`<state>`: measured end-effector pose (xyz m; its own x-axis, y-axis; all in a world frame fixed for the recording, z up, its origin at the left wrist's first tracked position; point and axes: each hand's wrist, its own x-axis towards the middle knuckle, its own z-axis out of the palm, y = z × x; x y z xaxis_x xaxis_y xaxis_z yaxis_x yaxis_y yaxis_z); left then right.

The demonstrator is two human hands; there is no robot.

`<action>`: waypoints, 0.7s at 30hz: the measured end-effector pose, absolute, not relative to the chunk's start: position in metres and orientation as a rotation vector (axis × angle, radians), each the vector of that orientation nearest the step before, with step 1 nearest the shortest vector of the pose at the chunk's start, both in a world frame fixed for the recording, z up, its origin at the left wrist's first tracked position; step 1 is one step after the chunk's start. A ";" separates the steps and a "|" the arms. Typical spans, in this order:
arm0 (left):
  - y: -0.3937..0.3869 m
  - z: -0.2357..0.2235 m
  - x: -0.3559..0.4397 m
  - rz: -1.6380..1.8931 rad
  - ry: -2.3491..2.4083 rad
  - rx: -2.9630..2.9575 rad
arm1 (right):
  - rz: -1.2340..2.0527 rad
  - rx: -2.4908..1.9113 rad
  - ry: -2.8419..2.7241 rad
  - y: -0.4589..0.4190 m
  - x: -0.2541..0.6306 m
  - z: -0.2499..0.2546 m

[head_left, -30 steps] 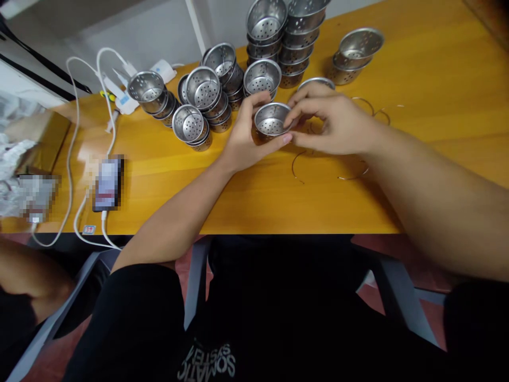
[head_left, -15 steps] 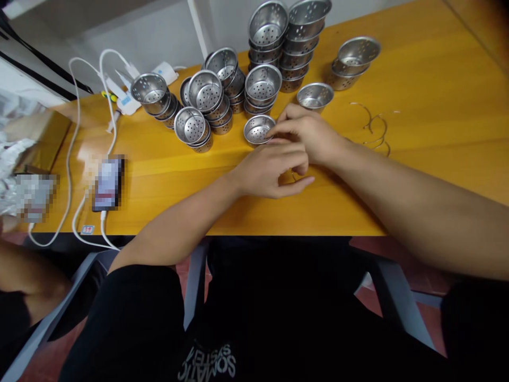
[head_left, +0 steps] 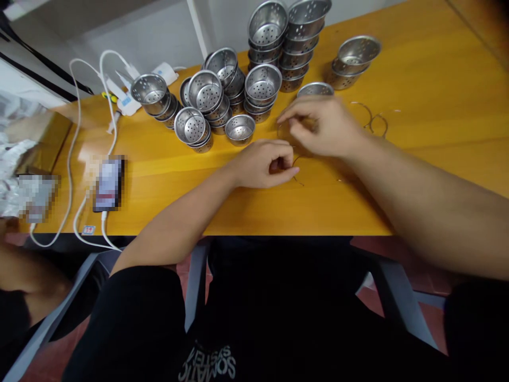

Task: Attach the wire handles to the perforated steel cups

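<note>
My left hand is above the table near its middle, fingers curled in a pinch. A thin curved wire pokes out past its thumb and fingertips. My right hand, slightly blurred, is bent over to the upper right, thumb and forefinger close together. At its fingertips a fine wire arc shows faintly. A small perforated metal cup stands just beyond my left hand. Another metal cup is partly hidden behind my right hand.
Stacks of perforated metal cups line the back, with two nested cups farther right. Loose curved wires lie on the right. At left are a phone, white cables and another person's arm.
The small cup has shifted left and now stands beside the stacks. My right hand has drawn back from it, up and to the right. My left hand has moved slightly left and its fingers have closed.
</note>
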<state>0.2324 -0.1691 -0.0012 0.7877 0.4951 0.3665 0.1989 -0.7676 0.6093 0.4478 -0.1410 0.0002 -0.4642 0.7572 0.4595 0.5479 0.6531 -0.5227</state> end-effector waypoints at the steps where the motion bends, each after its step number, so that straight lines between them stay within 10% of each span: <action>1: -0.165 -0.003 0.230 0.691 0.545 2.409 | 0.334 -1.097 -2.152 -0.139 0.455 0.003; 21: -0.120 -0.029 0.215 0.842 0.862 2.279 | 0.125 -1.361 -2.033 -0.097 0.510 -0.028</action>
<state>0.2151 -0.1203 -0.0286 0.5971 0.7198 0.3542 0.3707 -0.6391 0.6739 0.5098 -0.0973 -0.0276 -0.2235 0.8488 0.4792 0.7836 0.4489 -0.4296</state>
